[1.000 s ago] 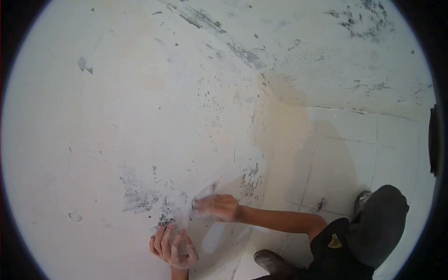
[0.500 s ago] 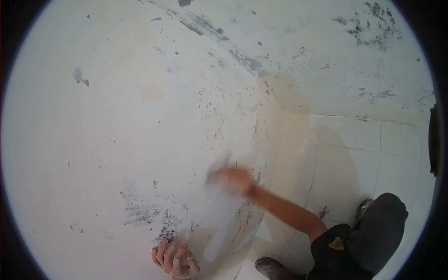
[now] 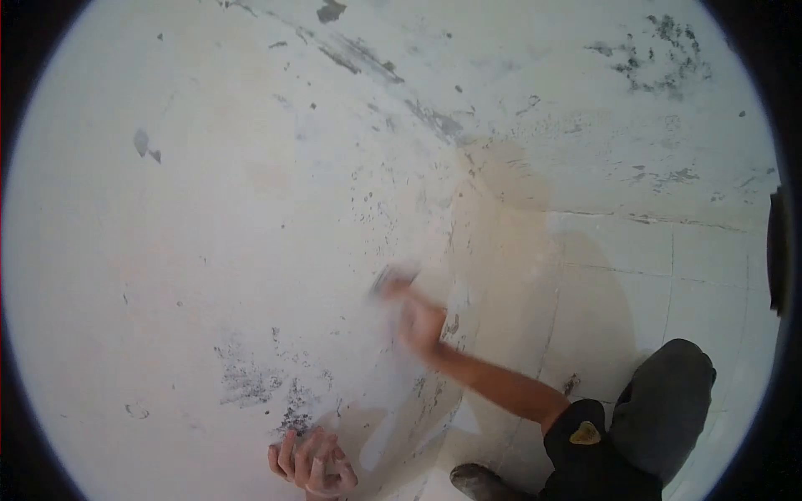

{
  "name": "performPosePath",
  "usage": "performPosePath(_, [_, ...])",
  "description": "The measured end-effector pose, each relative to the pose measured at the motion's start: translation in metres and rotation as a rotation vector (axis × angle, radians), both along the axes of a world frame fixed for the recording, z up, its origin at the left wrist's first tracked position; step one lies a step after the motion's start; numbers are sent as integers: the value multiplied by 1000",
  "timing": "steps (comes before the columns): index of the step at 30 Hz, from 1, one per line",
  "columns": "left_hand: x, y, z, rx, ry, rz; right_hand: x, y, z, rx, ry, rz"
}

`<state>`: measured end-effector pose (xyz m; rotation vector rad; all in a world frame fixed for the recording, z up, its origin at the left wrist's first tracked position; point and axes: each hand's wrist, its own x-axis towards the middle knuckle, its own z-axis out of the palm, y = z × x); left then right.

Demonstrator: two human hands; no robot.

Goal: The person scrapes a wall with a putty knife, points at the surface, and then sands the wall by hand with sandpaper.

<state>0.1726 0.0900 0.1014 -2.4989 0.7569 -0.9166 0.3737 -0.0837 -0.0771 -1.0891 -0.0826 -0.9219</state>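
My right hand [image 3: 420,324] reaches in from the lower right, blurred by motion. Its fingers are wrapped round a scraper [image 3: 393,280], a flat grey tool whose outline is smeared. The blade lies at or close to the whitish wall [image 3: 209,259]; contact cannot be made out. Low in the view, my left hand [image 3: 312,462] is beside the wall, just under a dark speckled patch [image 3: 255,376]. Its fingers are loosely bent and apart, with nothing visible in them. Whitish dust seems to cover that hand.
Grey scuffs and chips [image 3: 355,58] mark the wall, denser toward the corner. At the right lies a pale tiled floor [image 3: 618,288]. My bent leg [image 3: 672,401] and a dark shoe [image 3: 480,482] are at the lower right. A dark object [image 3: 777,250] stands at the right edge.
My right hand has turned, and the scraper now points up and left from it. The wrist has shifted slightly left. My left hand stays in place, while the view has shifted a little.
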Motion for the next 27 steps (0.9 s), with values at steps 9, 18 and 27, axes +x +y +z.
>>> performPosePath(9, [-6,-1,2,-91,32,34,7,2,-1,-325,-385,61])
performPosePath(18, [-5,-4,2,-132,30,50,44,-16,-18,-352,-313,15])
performPosePath(27, [-4,-2,0,-89,21,36,-2,-9,12,-649,-668,-6])
